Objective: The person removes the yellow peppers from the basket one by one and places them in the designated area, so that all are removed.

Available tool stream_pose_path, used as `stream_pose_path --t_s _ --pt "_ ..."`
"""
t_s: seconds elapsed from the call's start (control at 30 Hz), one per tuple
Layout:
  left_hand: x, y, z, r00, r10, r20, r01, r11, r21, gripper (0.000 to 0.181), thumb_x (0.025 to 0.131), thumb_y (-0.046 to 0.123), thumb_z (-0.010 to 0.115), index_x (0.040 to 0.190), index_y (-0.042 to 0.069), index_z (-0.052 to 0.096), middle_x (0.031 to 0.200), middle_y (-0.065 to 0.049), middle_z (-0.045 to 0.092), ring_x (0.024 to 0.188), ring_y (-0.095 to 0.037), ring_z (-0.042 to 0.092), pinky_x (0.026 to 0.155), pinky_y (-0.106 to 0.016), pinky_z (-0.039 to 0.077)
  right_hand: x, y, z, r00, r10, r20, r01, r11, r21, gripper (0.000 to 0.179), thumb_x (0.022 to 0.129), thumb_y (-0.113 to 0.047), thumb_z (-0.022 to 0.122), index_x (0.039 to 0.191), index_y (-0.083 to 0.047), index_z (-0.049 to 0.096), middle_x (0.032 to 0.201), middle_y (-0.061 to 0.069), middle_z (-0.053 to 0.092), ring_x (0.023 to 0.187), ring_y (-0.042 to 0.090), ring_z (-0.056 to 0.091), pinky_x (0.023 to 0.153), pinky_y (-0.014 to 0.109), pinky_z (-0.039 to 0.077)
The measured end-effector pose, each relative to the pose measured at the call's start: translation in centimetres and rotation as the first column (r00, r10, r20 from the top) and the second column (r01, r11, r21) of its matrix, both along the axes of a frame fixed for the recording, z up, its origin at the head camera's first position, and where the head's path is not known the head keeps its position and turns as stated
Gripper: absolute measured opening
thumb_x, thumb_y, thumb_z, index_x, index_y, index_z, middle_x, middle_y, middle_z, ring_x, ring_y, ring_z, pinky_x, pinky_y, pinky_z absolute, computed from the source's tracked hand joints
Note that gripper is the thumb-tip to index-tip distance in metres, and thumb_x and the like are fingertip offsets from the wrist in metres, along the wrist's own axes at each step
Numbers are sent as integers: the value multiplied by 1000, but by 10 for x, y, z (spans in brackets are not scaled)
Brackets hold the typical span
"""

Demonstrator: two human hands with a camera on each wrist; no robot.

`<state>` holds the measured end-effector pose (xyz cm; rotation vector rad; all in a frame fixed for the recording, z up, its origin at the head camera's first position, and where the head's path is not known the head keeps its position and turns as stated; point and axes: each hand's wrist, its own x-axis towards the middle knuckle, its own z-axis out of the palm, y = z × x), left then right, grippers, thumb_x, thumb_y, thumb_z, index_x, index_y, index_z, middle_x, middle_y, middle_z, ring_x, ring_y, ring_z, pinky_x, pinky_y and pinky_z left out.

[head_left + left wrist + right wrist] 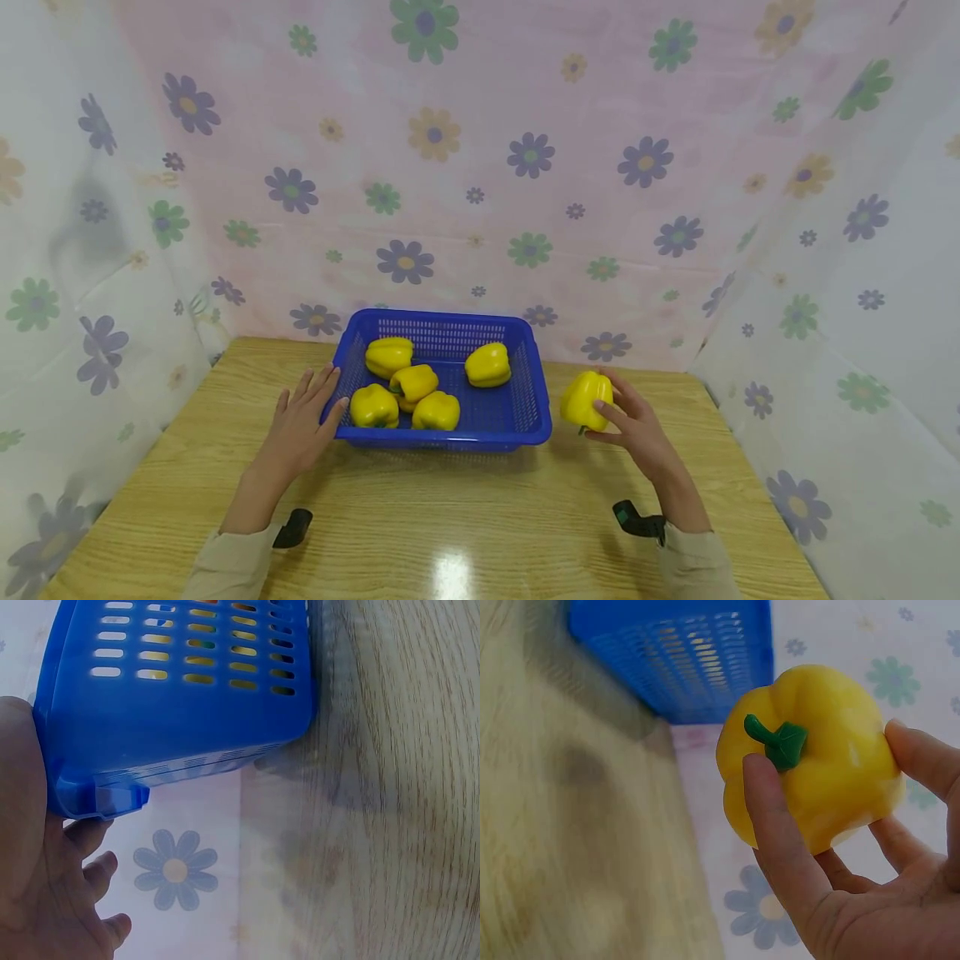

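Note:
My right hand (637, 429) grips a yellow bell pepper (587, 400) in the air just right of the blue basket (442, 438). In the right wrist view, that pepper's green stem (784, 744) faces the camera, with fingers and thumb spread around its sides. My left hand (298, 429) lies against the basket's left rim, fingers extended and curled round nothing. From the left wrist view, the palm is right at the basket's corner (97, 799). Several yellow bell peppers sit inside the basket, mostly on its left; one pepper (487, 365) lies apart on the right.
The basket stands toward the back of a wooden table (360, 533). A flowered cloth (480, 167) hangs behind the table and along both sides. Each wrist bears a black camera mount, such as the right mount (637, 522).

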<state>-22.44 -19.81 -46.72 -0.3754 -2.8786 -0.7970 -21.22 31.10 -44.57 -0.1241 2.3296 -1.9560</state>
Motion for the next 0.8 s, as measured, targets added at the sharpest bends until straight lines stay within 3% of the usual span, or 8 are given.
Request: stream_pose_path --t_s 0.2,0.43,0.8 --pt "0 0 -1 1000 2 6 -2 1000 -1 65 110 44 34 161 4 27 167 -19 23 155 -46 10 116 -74 6 -11 10 -19 999 3 53 -4 1000 19 67 108 -25 53 164 -13 19 158 29 29 115 20 62 90 45 59" --pt "1 -1 -1 1000 -8 -8 8 1000 -8 64 111 41 36 161 3 27 167 -20 23 154 -48 12 116 -75 7 -31 20 -37 994 63 86 -68 996 55 68 108 -26 52 163 -10 18 157 33 30 120 30 60 91 51 58" --pt "2 -1 -3 1000 -12 -9 12 1000 -13 63 110 40 37 162 5 25 168 -18 21 154 -47 12 116 -75 7 -67 23 -47 987 124 103 -130 990 52 65 108 -25 53 162 -10 20 151 35 37 113 29 63 92 54 57"
